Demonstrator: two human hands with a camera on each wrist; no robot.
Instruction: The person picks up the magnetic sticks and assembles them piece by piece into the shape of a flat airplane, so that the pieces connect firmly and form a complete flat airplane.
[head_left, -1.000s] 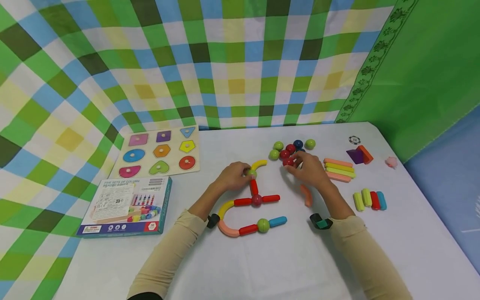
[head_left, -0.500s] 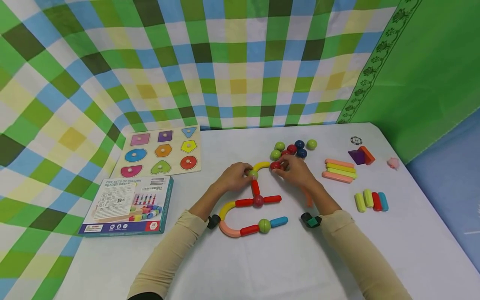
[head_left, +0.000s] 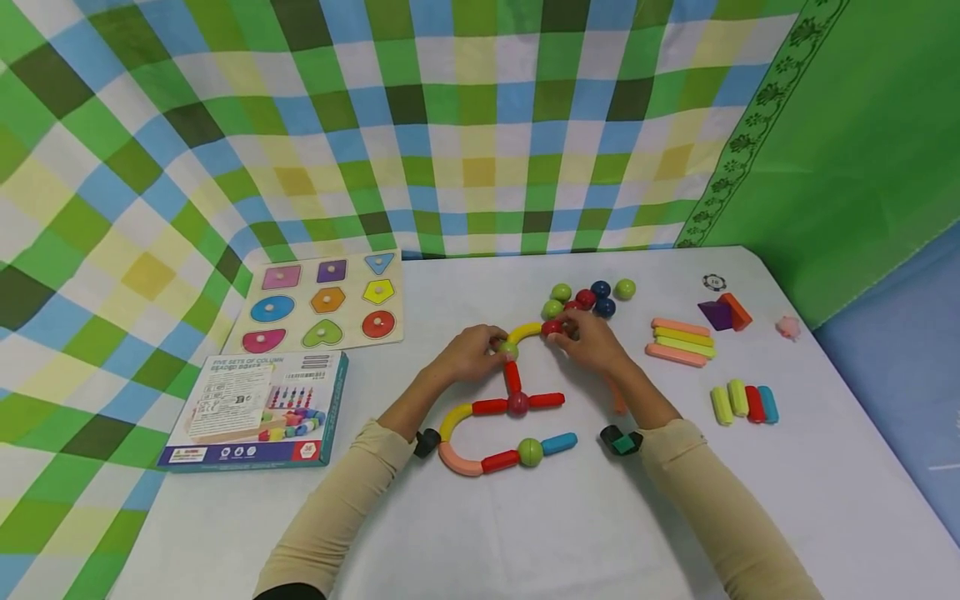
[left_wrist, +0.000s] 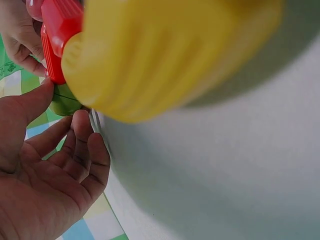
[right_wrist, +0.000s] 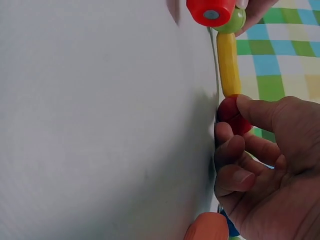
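Note:
My left hand (head_left: 474, 353) pinches a green ball (head_left: 509, 350) between thumb and fingers. From that ball a curved yellow stick (head_left: 526, 332) runs right to a red ball (right_wrist: 234, 115), which my right hand (head_left: 590, 340) pinches; the stick's end meets it in the right wrist view. Below the green ball, a red stick (head_left: 513, 377) leads down to a dark red ball (head_left: 518, 404) with red sticks on both sides. The chain bends on through a yellow curve (head_left: 453, 419) and a salmon curve (head_left: 459, 461) to another green ball (head_left: 530, 452) and a blue stick (head_left: 559, 443).
Loose green, red and blue balls (head_left: 601, 289) lie behind my right hand. Long sticks (head_left: 681, 342), short sticks (head_left: 756, 403) and a purple piece (head_left: 715, 314) sit at right. A salmon curve (head_left: 617, 395) lies under my right forearm. A shape puzzle board (head_left: 352, 312) and a box (head_left: 251, 412) stand left.
My right hand has carried the red ball left from the loose balls to the free end of the yellow curve. My left hand has stayed on the green ball.

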